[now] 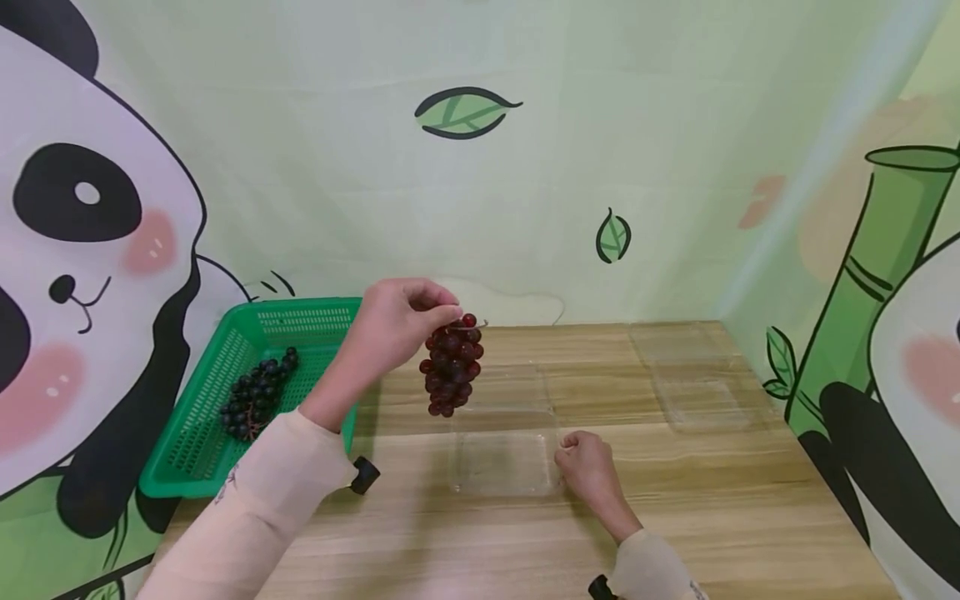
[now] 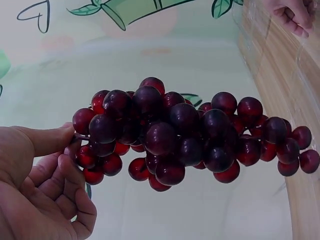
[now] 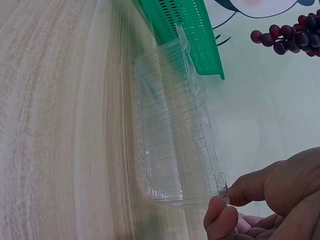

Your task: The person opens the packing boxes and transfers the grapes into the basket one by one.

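Observation:
My left hand (image 1: pixel 397 321) pinches the stem of a dark red grape bunch (image 1: pixel 453 367), which hangs in the air over the table. In the left wrist view the bunch (image 2: pixel 175 135) stretches away from the thumb and forefinger. A clear plastic box (image 1: pixel 502 462) with its lid (image 1: pixel 510 385) folded back stands on the table just below and right of the grapes. Thumb and fingers of my right hand (image 1: pixel 588 473) pinch the box's right rim, seen close in the right wrist view on the clear box (image 3: pixel 170 130).
At the left stands a green perforated basket (image 1: pixel 180 450) with a bunch of black grapes (image 1: pixel 258 396) inside. Another clear plastic box (image 1: pixel 705 404) lies open at the back right of the wooden table (image 1: pixel 720 517). A printed fabric wall (image 1: pixel 540 167) rises behind.

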### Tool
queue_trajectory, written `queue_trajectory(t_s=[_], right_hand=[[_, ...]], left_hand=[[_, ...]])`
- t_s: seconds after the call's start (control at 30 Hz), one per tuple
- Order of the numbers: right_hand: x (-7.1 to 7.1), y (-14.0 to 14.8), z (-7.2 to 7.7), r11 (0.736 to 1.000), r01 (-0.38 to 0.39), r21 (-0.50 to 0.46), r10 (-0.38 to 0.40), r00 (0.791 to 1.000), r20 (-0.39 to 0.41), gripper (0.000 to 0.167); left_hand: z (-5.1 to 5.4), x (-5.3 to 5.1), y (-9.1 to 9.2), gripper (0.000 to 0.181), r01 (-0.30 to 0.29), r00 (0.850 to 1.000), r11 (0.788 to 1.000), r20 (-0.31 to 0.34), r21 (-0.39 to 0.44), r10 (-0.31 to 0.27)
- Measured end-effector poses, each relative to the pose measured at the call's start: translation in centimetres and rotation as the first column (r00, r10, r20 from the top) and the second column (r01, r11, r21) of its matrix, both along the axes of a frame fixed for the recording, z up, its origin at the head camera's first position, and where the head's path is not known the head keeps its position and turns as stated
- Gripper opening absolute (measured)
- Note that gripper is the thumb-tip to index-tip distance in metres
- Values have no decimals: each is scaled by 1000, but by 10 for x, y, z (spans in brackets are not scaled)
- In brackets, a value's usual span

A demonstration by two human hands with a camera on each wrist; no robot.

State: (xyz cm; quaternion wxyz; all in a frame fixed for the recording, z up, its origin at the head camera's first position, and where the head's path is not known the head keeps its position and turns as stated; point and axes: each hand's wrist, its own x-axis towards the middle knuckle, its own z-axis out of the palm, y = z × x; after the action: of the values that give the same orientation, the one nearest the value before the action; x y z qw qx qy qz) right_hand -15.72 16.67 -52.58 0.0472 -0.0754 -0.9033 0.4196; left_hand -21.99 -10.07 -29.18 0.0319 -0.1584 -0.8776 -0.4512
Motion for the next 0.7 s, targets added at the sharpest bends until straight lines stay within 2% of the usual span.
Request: queue_trajectory(t_s=[0.37, 0.7], right_hand=[[0, -1, 0, 1000, 4, 7, -4, 1000, 1, 18], [1, -1, 1, 1000, -1, -1, 1, 1000, -4, 20]], left_hand=[[-3, -1, -26, 11, -65, 998, 998, 24, -9, 65], [-5, 1, -46, 15, -106, 994, 994, 15, -33, 107]])
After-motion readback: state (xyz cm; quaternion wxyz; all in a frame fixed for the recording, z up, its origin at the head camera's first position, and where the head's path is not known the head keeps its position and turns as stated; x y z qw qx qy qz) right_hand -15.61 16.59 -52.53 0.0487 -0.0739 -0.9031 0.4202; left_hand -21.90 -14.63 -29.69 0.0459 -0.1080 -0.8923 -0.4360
